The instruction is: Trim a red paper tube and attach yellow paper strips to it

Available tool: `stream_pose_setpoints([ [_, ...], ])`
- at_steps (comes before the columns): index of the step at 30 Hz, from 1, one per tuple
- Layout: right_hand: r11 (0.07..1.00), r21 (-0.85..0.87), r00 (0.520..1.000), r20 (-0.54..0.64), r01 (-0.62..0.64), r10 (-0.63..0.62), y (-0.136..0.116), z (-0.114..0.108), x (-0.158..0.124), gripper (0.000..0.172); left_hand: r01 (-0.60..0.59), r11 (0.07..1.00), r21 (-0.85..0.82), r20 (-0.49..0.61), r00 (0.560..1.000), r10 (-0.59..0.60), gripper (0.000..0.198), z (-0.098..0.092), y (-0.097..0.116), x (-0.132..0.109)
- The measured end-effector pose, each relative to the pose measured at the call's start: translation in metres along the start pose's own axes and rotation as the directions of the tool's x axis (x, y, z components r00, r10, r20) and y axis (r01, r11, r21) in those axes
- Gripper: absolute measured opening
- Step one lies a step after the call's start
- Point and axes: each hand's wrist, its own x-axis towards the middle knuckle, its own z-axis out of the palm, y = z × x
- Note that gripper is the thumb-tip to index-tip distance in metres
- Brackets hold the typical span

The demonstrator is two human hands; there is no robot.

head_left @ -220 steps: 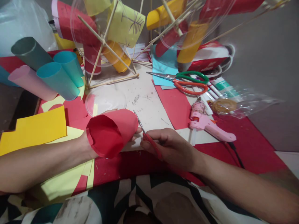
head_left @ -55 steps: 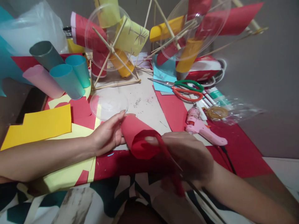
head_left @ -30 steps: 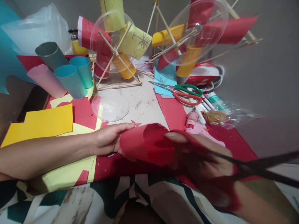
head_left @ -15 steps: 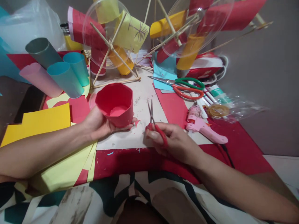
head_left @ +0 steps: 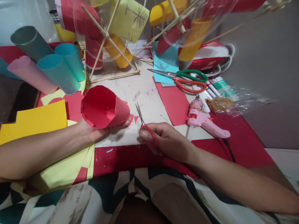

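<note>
Your left hand (head_left: 101, 133) is cupping the red paper cup (head_left: 105, 107) from below and behind, mostly hidden by it; fingers are curling around the right end. Cup is sitting off the table, left of center, mouth facing you and tilting left. Your right hand (head_left: 167, 138) is gripping the small scissors (head_left: 146, 127) by the red handles, thumb on top; blades are pointing away, slightly parted, near the cup but not touching. Red scraps (head_left: 136, 119) are lying between them on the white sheet (head_left: 149, 96). Yellow paper (head_left: 42, 116) is lying left of the cup, teal tubes (head_left: 59, 74) are standing beyond it. On your right, big scissors (head_left: 173, 75) are resting partly on blue paper (head_left: 167, 57); a pink glue gun (head_left: 206, 125) is lying closer in.
</note>
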Motion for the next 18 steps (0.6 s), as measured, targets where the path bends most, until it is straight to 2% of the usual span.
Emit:
stream_pose_setpoints([
  [9, 0.999, -0.002, 0.997, 0.064, 0.032, -0.032, 0.001, 0.000, -0.001, 0.055, -0.010, 1.000, -0.023, -0.015, 1.000, 0.009, 0.033, 0.001, -0.004, -0.002],
  [14, 0.997, 0.003, 0.993, 0.090, 0.078, -0.078, 0.004, -0.002, -0.001, 0.050, 0.064, 0.995, -0.075, -0.016, 0.998, -0.065, 0.040, 0.008, -0.001, -0.007],
  [18, 0.996, -0.029, 0.992, 0.097, 0.089, -0.086, 0.005, -0.001, -0.003, 0.050, 0.103, 0.990, -0.097, -0.021, 0.994, -0.106, 0.037, 0.013, 0.001, -0.011],
])
